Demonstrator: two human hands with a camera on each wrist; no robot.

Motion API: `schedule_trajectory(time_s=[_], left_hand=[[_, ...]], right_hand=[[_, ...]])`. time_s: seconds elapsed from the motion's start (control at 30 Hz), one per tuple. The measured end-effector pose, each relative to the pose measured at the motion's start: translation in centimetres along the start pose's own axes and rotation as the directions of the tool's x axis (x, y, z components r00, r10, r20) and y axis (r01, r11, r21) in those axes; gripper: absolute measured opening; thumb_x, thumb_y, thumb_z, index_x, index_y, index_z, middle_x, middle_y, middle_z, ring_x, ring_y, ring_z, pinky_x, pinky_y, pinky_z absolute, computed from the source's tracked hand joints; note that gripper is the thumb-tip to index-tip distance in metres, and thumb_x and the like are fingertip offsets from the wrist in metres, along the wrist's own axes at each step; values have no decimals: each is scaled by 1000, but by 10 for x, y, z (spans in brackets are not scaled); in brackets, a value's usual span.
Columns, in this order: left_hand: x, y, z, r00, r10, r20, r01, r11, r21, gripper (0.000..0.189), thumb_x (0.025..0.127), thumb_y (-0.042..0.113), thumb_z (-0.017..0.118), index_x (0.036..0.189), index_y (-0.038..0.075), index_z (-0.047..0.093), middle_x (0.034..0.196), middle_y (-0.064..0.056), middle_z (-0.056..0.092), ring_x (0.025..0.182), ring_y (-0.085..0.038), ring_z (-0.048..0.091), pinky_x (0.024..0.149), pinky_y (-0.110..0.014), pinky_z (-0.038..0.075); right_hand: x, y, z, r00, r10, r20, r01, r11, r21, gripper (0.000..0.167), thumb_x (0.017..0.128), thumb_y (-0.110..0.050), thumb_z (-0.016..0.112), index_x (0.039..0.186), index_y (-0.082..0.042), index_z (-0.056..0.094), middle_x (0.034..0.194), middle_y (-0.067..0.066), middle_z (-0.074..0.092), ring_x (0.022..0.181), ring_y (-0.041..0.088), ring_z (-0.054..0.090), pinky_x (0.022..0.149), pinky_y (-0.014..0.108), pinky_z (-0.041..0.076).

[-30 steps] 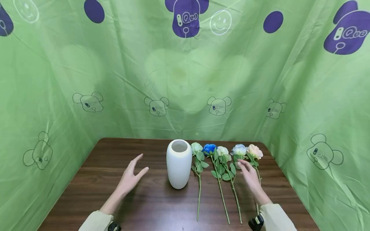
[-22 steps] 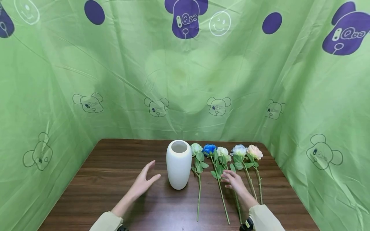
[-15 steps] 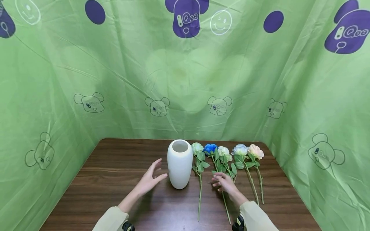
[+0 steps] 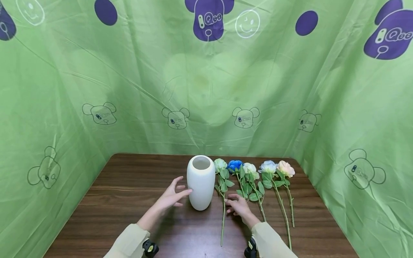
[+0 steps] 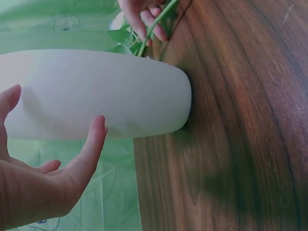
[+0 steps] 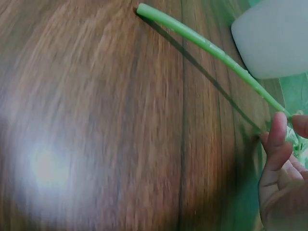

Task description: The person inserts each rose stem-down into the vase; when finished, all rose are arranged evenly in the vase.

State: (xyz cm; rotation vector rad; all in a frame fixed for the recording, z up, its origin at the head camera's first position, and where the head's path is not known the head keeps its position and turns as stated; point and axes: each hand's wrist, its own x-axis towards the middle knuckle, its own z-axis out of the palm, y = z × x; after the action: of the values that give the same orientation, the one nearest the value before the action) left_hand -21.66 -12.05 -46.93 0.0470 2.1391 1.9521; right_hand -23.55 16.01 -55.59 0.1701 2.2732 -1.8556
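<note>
A tall white vase (image 4: 200, 186) stands upright on the brown wooden table. Beside it, at its left, is my left hand (image 4: 171, 197), fingers spread and loosely bent, with the thumb tip at the vase wall; the left wrist view shows the fingers (image 5: 91, 149) in front of the vase, not wrapped round it. My right hand (image 4: 238, 207) has its fingertips at the stem of the pale green rose (image 4: 221, 165), the flower nearest the vase. In the right wrist view, the green stem (image 6: 207, 45) runs between thumb and fingers; no firm pinch is visible.
Right of the pale green rose lie a blue rose (image 4: 235, 166), a cream rose (image 4: 250, 170), a pale blue rose (image 4: 268, 167) and a peach rose (image 4: 285, 168). A green printed curtain (image 4: 135, 125) surrounds the table (image 4: 129, 179).
My right hand has moved left across the flowers to the pale green rose's stem. My left hand has moved right, up to the vase. Vase and flowers stay put.
</note>
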Motion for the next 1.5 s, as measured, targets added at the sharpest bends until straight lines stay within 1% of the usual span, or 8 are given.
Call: schedule_trajectory(time_s=[0.37,0.63,1.0,1.3,1.4,1.43,1.47,1.5], left_hand=[[0,8,5,1000,7,19,-7,1000,-16,76,78,27,68,137,13,21,126,-29,33,96,-42,52,62,-46,50],[0,7,7,1000,9,24,-9,1000,3,71,78,29,68,134,14,28,124,-27,36,96,-41,52,60,-43,51],[1,7,7,999,8,35,-7,1000,-23,66,79,27,67,132,11,31,124,-27,37,98,-43,50,59,-44,51],[1,8,7,999,1,46,1,1000,-24,68,78,30,67,133,12,30,124,-27,36,100,-45,48,60,-44,51],[1,7,7,999,5,49,-4,1000,-24,68,78,30,67,133,12,30,124,-28,36,100,-44,49,59,-44,51],[1,7,7,999,4,50,-3,1000,-25,68,79,29,67,133,12,30,124,-28,36,100,-44,49,59,-44,51],[2,7,7,999,3,49,-1,1000,-27,68,79,29,67,133,12,30,124,-27,36,100,-44,49,59,-44,51],[2,7,7,999,-1,48,2,1000,-27,67,79,29,67,132,12,30,124,-27,36,100,-43,49,59,-44,51]], right_hand=[[0,-3,15,997,1,80,-13,989,149,50,79,-8,62,120,10,38,80,16,64,51,12,57,45,18,43],[-5,-6,7,982,-139,124,119,980,158,44,81,-1,56,118,12,37,86,21,62,54,12,57,50,23,48],[-20,-47,-11,953,-304,-14,300,932,203,42,82,6,55,122,7,41,90,28,59,55,19,58,55,33,51],[-27,-85,-15,869,-473,-147,495,834,243,40,84,3,55,120,5,40,91,30,58,56,17,59,54,32,51],[-27,-98,-16,804,-563,-191,595,765,248,37,85,0,56,118,4,41,88,29,59,55,19,59,51,34,50],[-26,-103,-17,777,-595,-205,630,732,259,36,84,-1,57,117,3,42,87,28,60,55,20,59,50,34,50],[-8,-92,-19,739,-641,-209,672,681,291,35,85,-3,57,117,1,43,87,25,61,55,19,59,50,31,50],[-7,-97,-20,721,-657,-221,690,653,310,35,85,-3,58,116,1,43,86,24,62,55,20,59,49,32,50]])
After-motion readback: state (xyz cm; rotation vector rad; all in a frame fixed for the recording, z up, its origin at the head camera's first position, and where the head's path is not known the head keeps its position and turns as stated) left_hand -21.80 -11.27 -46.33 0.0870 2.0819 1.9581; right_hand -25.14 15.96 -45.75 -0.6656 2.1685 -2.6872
